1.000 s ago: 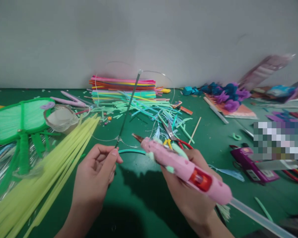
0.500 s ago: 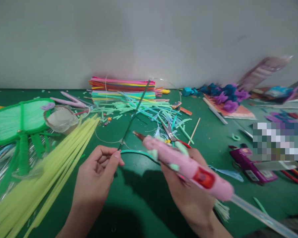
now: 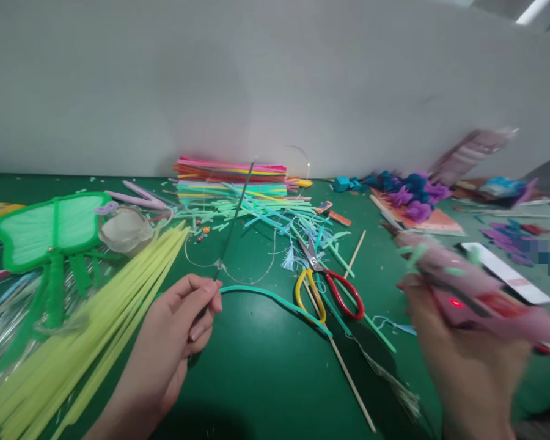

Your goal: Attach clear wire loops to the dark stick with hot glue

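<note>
Pinched between the thumb and fingers of my left hand is a thin dark stick, tilted up and away. A clear wire loop is joined to the stick near my fingertips. A teal pipe cleaner runs rightward from beside those fingers; I cannot tell whether they hold it. My right hand is wrapped round a pink hot glue gun at the right, blurred, its red light lit. Scissors with one yellow and one red handle lie between my hands.
Yellow-green pipe cleaners and a green fan-shaped piece lie at left. Bundled coloured pipe cleaners lie against the wall. Cut teal pieces, a wooden stick and a tassel are around the scissors. Purple and blue flowers sit far right.
My right hand has swung the glue gun to the right, away from the stick, uncovering the scissors. My left hand has stayed nearly in place, still holding the stick.
</note>
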{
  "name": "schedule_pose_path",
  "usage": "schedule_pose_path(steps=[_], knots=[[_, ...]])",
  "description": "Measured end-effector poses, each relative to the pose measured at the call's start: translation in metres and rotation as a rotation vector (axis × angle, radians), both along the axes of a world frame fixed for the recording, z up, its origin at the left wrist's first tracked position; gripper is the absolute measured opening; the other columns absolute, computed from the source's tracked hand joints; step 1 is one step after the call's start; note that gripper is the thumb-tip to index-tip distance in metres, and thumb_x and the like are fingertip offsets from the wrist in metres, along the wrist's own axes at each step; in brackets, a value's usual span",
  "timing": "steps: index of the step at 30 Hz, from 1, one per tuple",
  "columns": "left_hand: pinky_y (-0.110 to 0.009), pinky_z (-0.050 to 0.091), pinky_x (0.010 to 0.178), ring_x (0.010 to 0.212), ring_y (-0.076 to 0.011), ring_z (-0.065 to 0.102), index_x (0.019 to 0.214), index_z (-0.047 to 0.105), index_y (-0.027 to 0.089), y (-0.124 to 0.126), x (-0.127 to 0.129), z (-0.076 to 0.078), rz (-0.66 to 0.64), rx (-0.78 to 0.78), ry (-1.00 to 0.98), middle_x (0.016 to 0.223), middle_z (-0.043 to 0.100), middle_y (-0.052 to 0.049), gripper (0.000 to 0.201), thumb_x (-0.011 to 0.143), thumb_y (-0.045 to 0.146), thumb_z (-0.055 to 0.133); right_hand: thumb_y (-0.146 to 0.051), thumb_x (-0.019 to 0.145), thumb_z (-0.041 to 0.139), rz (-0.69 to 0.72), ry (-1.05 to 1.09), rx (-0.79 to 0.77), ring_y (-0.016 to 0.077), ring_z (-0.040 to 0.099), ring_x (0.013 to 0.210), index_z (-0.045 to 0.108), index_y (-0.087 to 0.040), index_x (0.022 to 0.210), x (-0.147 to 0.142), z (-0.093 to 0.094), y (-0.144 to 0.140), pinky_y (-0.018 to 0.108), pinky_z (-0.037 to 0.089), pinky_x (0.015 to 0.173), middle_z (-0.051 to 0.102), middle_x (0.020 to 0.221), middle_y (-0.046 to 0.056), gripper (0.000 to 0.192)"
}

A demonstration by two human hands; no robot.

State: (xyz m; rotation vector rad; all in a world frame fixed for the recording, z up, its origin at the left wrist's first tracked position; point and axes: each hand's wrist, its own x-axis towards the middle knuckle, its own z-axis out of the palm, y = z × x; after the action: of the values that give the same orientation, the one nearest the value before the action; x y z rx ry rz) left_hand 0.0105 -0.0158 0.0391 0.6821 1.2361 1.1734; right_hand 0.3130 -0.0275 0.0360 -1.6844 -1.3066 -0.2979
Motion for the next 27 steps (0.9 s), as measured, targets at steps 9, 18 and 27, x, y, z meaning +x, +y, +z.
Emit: schedule_pose_path(steps=[9,18,27], knots=[[-0.022,0.041,0.050,0.058,-0.0150,0.060,0.084,0.066,0.025,-0.008,-0.009,0.007,-0.013,0.260,0.802,0.071,0.070,-0.001,0.029,0.082,0.054,0.063,-0.034,0.089,0.053,0.063,-0.410,-0.616,0.0277,0.064,0.089,0.059,-0.012,0.117,0.016,-0.041,0.012,0.040,0.052,0.072,0.059,0.103,0.017,0.037],[-0.031,0.043,0.070,0.081,-0.0261,0.071,0.101,0.067,0.021,-0.011,-0.014,-0.009,-0.026,0.744,1.487,0.092,0.077,-0.008,0.026,0.095,0.038,0.049,-0.040,0.096,0.048,0.160,-0.411,-0.315,0.0304,0.060,0.097,0.065,-0.014,0.114,-0.029,-0.003,-0.010,0.047,0.049,0.083,0.063,0.107,0.015,0.035],[-0.024,0.039,0.052,0.055,-0.0154,0.062,0.087,0.064,0.027,-0.021,0.000,0.013,0.002,0.360,0.991,0.066,0.068,0.002,0.024,0.090,0.049,0.055,-0.013,0.085,0.063,0.648,0.011,-0.082,0.0128,0.061,0.076,0.069,-0.018,0.087,-0.107,0.022,-0.021,0.026,0.049,0.071,0.066,0.081,0.002,0.008]])
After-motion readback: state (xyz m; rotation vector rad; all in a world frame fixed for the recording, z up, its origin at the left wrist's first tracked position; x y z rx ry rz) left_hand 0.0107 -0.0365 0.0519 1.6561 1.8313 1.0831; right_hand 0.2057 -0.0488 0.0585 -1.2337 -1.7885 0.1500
